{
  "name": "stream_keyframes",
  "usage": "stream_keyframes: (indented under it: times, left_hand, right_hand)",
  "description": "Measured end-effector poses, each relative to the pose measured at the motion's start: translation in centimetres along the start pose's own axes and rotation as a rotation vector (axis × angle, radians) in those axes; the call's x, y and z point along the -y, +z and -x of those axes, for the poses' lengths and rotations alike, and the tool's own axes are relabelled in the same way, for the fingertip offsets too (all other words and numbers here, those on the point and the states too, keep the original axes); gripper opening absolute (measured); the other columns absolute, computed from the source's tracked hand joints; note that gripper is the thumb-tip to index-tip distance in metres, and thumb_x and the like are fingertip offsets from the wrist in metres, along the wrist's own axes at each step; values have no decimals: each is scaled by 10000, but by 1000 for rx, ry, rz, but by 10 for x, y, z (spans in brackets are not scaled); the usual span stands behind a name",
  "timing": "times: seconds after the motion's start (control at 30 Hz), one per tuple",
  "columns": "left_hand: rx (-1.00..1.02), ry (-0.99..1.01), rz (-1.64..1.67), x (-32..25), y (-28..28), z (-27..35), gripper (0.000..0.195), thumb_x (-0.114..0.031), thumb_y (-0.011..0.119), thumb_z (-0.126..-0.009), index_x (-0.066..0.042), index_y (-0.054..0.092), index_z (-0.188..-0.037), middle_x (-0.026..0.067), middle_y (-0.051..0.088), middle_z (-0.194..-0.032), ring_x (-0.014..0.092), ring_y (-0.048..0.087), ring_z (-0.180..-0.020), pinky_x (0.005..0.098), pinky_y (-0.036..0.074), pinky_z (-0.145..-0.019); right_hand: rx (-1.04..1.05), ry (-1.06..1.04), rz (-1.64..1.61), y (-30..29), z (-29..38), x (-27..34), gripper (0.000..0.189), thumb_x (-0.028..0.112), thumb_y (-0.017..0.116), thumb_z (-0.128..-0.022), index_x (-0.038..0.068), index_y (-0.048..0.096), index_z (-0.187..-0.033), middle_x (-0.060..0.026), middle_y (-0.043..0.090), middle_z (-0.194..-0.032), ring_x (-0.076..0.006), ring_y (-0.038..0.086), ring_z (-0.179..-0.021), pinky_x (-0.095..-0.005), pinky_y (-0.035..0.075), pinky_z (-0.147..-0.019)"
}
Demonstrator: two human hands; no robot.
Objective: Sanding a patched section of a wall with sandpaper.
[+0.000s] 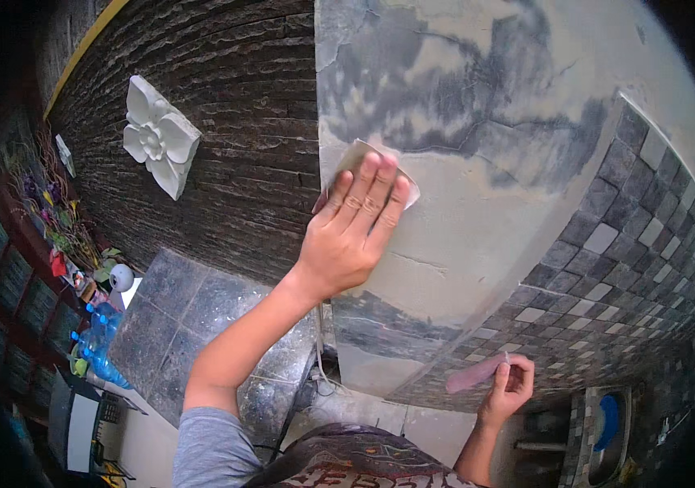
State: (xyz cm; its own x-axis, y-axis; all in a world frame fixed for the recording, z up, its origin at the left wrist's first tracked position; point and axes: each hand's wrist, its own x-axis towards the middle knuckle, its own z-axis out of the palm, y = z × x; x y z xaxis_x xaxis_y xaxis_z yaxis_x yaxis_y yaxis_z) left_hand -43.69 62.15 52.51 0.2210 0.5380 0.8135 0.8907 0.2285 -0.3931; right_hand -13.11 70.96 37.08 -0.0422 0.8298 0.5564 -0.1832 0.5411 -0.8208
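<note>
My left hand (347, 238) lies flat against the wall, its fingers pressing a pale sheet (356, 152) that looks like sandpaper. The sheet's corners show beyond my fingertips and at their right side. Under it is a plastered wall (439, 226), cream in places and patchy grey higher up, with thin cracks. Lower right, my right hand (512, 387) pinches a pinkish strip (475, 373) between thumb and fingers. That strip hangs out to the left, and its material cannot be told for certain.
Left of the plaster is dark ribbed stone cladding (250, 122) with a white flower relief (161, 137). Mosaic tiles (603, 244) border the right. Below stand a dark tiled counter (201, 323), blue plastic bottles (100, 344) and a hanging cable (321, 348). A sink (619, 427) is at lower right.
</note>
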Motion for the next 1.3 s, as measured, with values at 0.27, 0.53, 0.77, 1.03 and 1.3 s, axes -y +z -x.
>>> stream_keyframes:
  times: [0.27, 0.53, 0.77, 1.03, 1.3]
  left_hand:
    - [-103, 19, 293, 12, -26, -11, 446, -181, 394, -856, -48, 655, -1192, 128, 564, -1330, 308, 472, -1283, 427, 342, -1085]
    - [14, 51, 465, 37, -52, -25, 395, -2, 530, -774, -38, 665, -1143, 106, 623, -1233, 277, 575, -1166, 388, 473, -1005]
    - [-79, 74, 265, 28, -41, -23, 356, -83, 630, -757, -96, 694, -1107, 77, 614, -1245, 241, 580, -1159, 343, 507, -909]
    - [-131, 10, -8, 6, 4, 6, 377, -149, 532, -881, -127, 625, -1245, 191, 506, -1375, 332, 435, -1321, 431, 339, -1069]
    - [-160, 16, 17, 6, 24, 13, 472, -144, 433, -872, -27, 532, -1318, 300, 340, -1460, 445, 282, -1391, 521, 169, -1148]
  right_hand:
    - [-5, -46, 17, -5, 2, 6, 124, 97, 645, -877, 3, 572, -911, -48, 542, -909, -114, 523, -799, -238, 442, -720]
    - [237, 204, -214, 11, 0, 2, 114, 92, 703, -841, 24, 692, -931, -33, 546, -869, -121, 527, -754, -231, 430, -624]
    - [1279, 542, -67, 3, 12, 18, 309, 89, 733, -826, 78, 667, -1127, -15, 676, -901, -71, 580, -802, -203, 437, -669]
    - [1049, 873, -220, -53, 109, -46, 325, 224, 606, -944, 1, 638, -1178, -33, 686, -1016, -116, 619, -894, -285, 501, -807]
    - [942, 1156, -470, -60, 88, -28, 358, 300, 575, -962, -12, 649, -1122, -62, 681, -1024, -143, 598, -952, -323, 485, -819]
